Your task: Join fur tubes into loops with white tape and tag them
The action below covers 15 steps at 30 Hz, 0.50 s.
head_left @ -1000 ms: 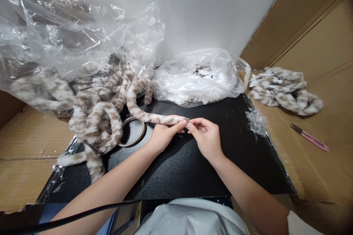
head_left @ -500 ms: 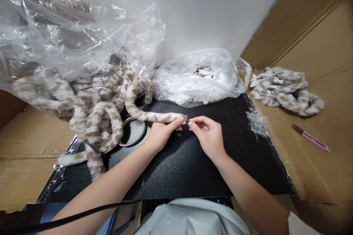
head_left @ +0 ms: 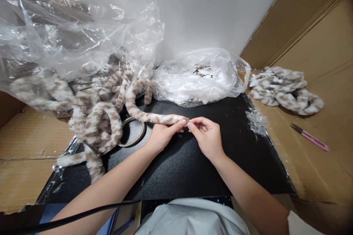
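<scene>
A long furry cord point(head_left: 150, 116), striped brown and white, runs from a pile at the left across the black mat point(head_left: 179, 169). My left hand point(head_left: 162, 136) is closed around the cord close to its free end. My right hand point(head_left: 206, 136) pinches the very tip of the cord with thumb and forefinger, its other fingers curled. The two hands almost touch at the tip.
A heap of the same furry cord point(head_left: 93, 117) spills from a big clear plastic bag point(head_left: 68, 29). A metal ring point(head_left: 135, 136) lies by my left wrist. A smaller bag of white pieces point(head_left: 198, 77), finished furry loops point(head_left: 284, 90), fluff point(head_left: 256, 121) and pink snips point(head_left: 310, 137) lie on cardboard at right.
My right hand drew a little away from the cord's tip half a second ago and has now come back onto it. The left hand has barely shifted.
</scene>
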Each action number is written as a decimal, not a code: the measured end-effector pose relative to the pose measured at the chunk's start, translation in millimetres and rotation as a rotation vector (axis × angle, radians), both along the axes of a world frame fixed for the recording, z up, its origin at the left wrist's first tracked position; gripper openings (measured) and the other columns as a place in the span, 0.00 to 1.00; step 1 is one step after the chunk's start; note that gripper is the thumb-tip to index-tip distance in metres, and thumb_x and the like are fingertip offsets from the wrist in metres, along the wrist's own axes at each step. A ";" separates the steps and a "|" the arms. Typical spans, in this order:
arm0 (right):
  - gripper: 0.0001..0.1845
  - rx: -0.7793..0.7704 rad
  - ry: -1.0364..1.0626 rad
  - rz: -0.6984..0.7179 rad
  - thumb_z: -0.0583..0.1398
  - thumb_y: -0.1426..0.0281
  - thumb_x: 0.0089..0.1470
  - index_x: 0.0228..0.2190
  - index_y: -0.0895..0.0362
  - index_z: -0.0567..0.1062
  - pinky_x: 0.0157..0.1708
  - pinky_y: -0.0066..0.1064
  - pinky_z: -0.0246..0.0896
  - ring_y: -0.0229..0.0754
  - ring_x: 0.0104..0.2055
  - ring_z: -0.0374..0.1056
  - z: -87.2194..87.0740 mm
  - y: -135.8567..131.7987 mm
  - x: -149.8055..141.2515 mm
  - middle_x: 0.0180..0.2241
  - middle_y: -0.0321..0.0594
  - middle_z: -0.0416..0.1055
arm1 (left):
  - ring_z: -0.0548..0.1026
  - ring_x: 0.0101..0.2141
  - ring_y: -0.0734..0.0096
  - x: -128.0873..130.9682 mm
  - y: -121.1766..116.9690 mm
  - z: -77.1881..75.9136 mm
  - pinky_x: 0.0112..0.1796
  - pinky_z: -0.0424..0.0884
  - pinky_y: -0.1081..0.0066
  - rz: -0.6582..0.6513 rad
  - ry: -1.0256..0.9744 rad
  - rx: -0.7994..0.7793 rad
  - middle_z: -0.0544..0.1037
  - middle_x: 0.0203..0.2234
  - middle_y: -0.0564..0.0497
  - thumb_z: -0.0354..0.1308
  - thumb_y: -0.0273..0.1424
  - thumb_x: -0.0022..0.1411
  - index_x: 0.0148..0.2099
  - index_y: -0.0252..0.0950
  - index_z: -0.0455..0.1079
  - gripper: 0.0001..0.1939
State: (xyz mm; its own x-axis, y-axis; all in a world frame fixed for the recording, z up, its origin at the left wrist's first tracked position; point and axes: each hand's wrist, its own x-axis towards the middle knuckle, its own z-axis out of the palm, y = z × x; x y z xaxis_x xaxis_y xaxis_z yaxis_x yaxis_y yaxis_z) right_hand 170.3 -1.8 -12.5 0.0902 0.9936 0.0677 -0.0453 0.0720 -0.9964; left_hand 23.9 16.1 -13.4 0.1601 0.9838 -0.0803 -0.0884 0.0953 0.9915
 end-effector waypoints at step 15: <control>0.09 -0.002 -0.004 0.037 0.67 0.70 0.43 0.31 0.56 0.78 0.38 0.32 0.71 0.41 0.34 0.74 1.0 2.3 2.8 0.31 0.38 0.78 | 0.67 0.25 0.78 0.3 3.0 -9.1 0.29 0.64 0.77 0.078 -0.184 -0.085 0.72 0.21 0.55 0.68 0.36 0.52 0.29 0.32 0.74 0.12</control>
